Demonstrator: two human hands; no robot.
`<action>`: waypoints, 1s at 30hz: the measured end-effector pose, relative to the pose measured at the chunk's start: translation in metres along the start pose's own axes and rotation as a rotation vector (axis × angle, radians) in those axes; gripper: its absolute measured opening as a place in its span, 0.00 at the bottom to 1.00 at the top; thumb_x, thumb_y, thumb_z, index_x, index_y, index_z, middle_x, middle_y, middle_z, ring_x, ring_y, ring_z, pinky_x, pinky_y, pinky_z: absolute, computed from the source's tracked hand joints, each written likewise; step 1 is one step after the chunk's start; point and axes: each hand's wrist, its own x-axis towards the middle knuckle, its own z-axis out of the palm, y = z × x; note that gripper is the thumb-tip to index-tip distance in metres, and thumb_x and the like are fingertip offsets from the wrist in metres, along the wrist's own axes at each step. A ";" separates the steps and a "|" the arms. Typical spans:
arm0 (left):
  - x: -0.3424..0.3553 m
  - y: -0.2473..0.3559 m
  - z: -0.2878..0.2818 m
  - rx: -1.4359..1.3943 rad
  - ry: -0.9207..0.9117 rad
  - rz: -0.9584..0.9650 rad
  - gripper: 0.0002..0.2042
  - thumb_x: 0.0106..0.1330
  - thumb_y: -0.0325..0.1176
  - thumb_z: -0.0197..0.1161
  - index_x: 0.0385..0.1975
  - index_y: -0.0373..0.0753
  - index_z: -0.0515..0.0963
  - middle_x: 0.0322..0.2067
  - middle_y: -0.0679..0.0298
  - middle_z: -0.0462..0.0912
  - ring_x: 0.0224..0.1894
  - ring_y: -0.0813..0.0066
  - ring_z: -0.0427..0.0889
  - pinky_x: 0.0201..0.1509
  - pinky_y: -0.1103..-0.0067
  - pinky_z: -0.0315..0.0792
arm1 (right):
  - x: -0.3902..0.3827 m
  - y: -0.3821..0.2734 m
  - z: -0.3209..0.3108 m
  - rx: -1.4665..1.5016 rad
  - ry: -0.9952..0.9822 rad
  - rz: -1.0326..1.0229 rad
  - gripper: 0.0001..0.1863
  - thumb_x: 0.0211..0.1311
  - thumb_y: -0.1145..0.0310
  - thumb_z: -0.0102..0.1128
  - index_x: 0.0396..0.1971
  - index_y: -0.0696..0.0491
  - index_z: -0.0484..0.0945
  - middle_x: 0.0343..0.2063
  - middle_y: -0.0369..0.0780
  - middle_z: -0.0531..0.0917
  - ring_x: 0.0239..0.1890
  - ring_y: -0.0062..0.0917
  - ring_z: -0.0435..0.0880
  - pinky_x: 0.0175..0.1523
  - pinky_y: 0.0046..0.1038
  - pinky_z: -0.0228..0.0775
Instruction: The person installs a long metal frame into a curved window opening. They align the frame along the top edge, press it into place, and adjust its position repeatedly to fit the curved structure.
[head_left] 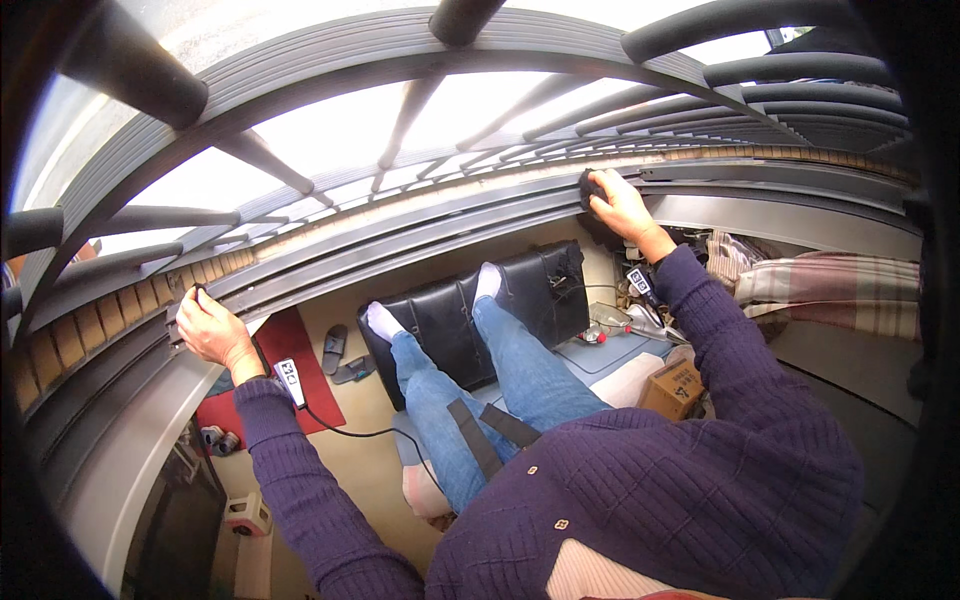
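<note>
My right hand (622,208) is closed round a dark, bunched cloth (588,188), pressing it against the grey metal window track (420,222). Far to the left, my left hand (212,328) has its fingers curled over the end of the window frame (178,335). A small dark patch shows by its fingertips, too small to make out. Both arms are stretched wide apart, in dark purple knitted sleeves. Small grey control boxes with cables hang near each wrist, the left one (289,380) and the right one (640,281).
Dark security bars (400,130) curve outside the window. My feet stand on a black padded seat (430,330). Below are a red mat (300,350), slippers (335,350), plastic bottles (606,322) and a cardboard box (672,388). A striped curtain (830,290) hangs at the right.
</note>
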 end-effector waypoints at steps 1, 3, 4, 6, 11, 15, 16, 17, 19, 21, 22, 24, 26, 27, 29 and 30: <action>0.000 -0.001 0.000 0.004 -0.001 -0.006 0.11 0.72 0.42 0.56 0.45 0.45 0.80 0.43 0.61 0.82 0.47 0.57 0.79 0.51 0.63 0.72 | -0.003 0.000 0.001 -0.027 -0.032 -0.005 0.20 0.57 0.66 0.59 0.50 0.54 0.76 0.45 0.46 0.79 0.50 0.41 0.80 0.56 0.34 0.73; 0.000 -0.001 -0.001 0.013 0.007 0.013 0.11 0.72 0.42 0.56 0.45 0.45 0.81 0.42 0.60 0.82 0.47 0.57 0.80 0.51 0.63 0.72 | -0.007 -0.006 0.004 -0.102 -0.023 -0.012 0.18 0.57 0.66 0.59 0.49 0.52 0.77 0.43 0.45 0.79 0.48 0.42 0.80 0.55 0.36 0.74; 0.001 -0.001 -0.001 0.012 0.004 0.016 0.11 0.72 0.42 0.56 0.45 0.45 0.81 0.42 0.60 0.82 0.47 0.57 0.80 0.51 0.63 0.72 | -0.008 -0.011 0.003 -0.127 -0.007 -0.050 0.18 0.56 0.66 0.59 0.48 0.52 0.78 0.42 0.44 0.78 0.47 0.42 0.80 0.54 0.36 0.74; 0.001 0.000 -0.001 0.012 0.011 0.017 0.11 0.72 0.42 0.56 0.44 0.45 0.81 0.41 0.61 0.82 0.46 0.57 0.80 0.50 0.63 0.72 | -0.006 -0.021 0.002 -0.231 -0.019 -0.030 0.17 0.56 0.65 0.60 0.47 0.51 0.79 0.42 0.44 0.79 0.47 0.42 0.81 0.53 0.38 0.75; 0.000 0.002 -0.002 0.019 0.022 0.019 0.10 0.72 0.41 0.57 0.44 0.45 0.81 0.41 0.61 0.82 0.46 0.58 0.80 0.50 0.64 0.72 | 0.000 -0.039 0.011 -0.450 -0.049 -0.035 0.15 0.56 0.67 0.57 0.44 0.51 0.80 0.39 0.44 0.79 0.45 0.42 0.81 0.50 0.40 0.75; 0.000 0.001 0.000 0.015 0.034 0.023 0.10 0.71 0.40 0.58 0.44 0.45 0.81 0.41 0.61 0.82 0.46 0.58 0.80 0.51 0.64 0.72 | 0.006 -0.075 0.026 -0.359 0.025 0.057 0.11 0.51 0.66 0.60 0.35 0.53 0.81 0.37 0.47 0.80 0.40 0.44 0.82 0.45 0.43 0.77; 0.000 0.000 0.000 0.011 0.032 0.024 0.10 0.71 0.40 0.57 0.44 0.45 0.81 0.41 0.61 0.82 0.46 0.58 0.80 0.51 0.64 0.72 | 0.006 -0.093 0.033 -0.308 0.057 -0.052 0.11 0.50 0.66 0.60 0.33 0.53 0.81 0.36 0.47 0.79 0.39 0.43 0.82 0.44 0.43 0.77; 0.000 0.000 0.000 0.009 0.020 0.021 0.10 0.71 0.40 0.57 0.44 0.45 0.81 0.41 0.61 0.82 0.46 0.58 0.80 0.51 0.64 0.72 | 0.006 -0.114 0.042 -0.272 0.051 -0.099 0.10 0.49 0.66 0.60 0.32 0.53 0.80 0.35 0.47 0.79 0.38 0.43 0.82 0.44 0.43 0.77; 0.000 0.000 0.000 0.019 0.012 0.019 0.10 0.71 0.39 0.57 0.44 0.45 0.81 0.41 0.61 0.82 0.46 0.57 0.80 0.51 0.64 0.72 | 0.009 -0.156 0.065 -0.218 0.129 -0.280 0.10 0.47 0.67 0.60 0.31 0.53 0.80 0.33 0.46 0.79 0.36 0.42 0.81 0.42 0.42 0.77; 0.001 0.000 -0.002 0.032 0.016 0.033 0.10 0.71 0.40 0.57 0.44 0.45 0.81 0.41 0.60 0.82 0.45 0.57 0.80 0.50 0.63 0.72 | 0.011 -0.177 0.076 -0.182 0.173 -0.368 0.09 0.48 0.66 0.59 0.29 0.53 0.80 0.32 0.46 0.78 0.35 0.40 0.80 0.41 0.41 0.77; 0.002 0.000 -0.003 0.017 0.024 0.051 0.10 0.72 0.40 0.57 0.44 0.45 0.81 0.41 0.60 0.82 0.45 0.56 0.80 0.50 0.63 0.72 | 0.012 -0.173 0.073 -0.145 0.155 -0.337 0.09 0.48 0.66 0.59 0.29 0.52 0.80 0.33 0.45 0.78 0.36 0.40 0.81 0.41 0.41 0.77; 0.002 -0.001 -0.003 0.021 0.000 0.043 0.10 0.72 0.40 0.57 0.44 0.44 0.81 0.42 0.59 0.82 0.45 0.55 0.80 0.49 0.62 0.73 | 0.007 -0.144 0.059 -0.183 0.058 -0.262 0.09 0.49 0.66 0.59 0.31 0.51 0.81 0.34 0.45 0.79 0.37 0.40 0.82 0.42 0.41 0.77; 0.002 -0.002 -0.004 0.011 0.007 0.066 0.10 0.72 0.40 0.57 0.44 0.44 0.81 0.42 0.59 0.82 0.45 0.54 0.80 0.49 0.62 0.73 | 0.005 -0.100 0.039 -0.254 0.041 -0.250 0.13 0.52 0.64 0.59 0.40 0.47 0.81 0.37 0.43 0.78 0.39 0.41 0.83 0.43 0.41 0.78; 0.002 -0.003 -0.003 0.006 0.005 0.065 0.10 0.72 0.40 0.57 0.44 0.44 0.81 0.42 0.59 0.82 0.45 0.54 0.80 0.49 0.62 0.73 | 0.001 -0.075 0.028 -0.237 0.092 -0.252 0.13 0.53 0.64 0.59 0.40 0.46 0.81 0.37 0.42 0.79 0.40 0.40 0.83 0.44 0.41 0.78; 0.002 -0.005 -0.001 -0.001 0.008 0.066 0.11 0.72 0.41 0.56 0.44 0.44 0.80 0.41 0.58 0.82 0.45 0.54 0.80 0.49 0.61 0.73 | -0.004 -0.032 0.010 -0.339 0.057 -0.119 0.12 0.55 0.64 0.58 0.40 0.46 0.81 0.37 0.42 0.79 0.41 0.40 0.83 0.46 0.41 0.78; 0.002 -0.006 0.000 0.004 0.008 0.070 0.11 0.72 0.41 0.56 0.44 0.44 0.80 0.41 0.58 0.82 0.45 0.54 0.80 0.48 0.61 0.73 | -0.005 -0.016 0.002 -0.426 -0.003 -0.009 0.12 0.56 0.63 0.57 0.40 0.47 0.81 0.37 0.43 0.79 0.42 0.40 0.83 0.47 0.41 0.78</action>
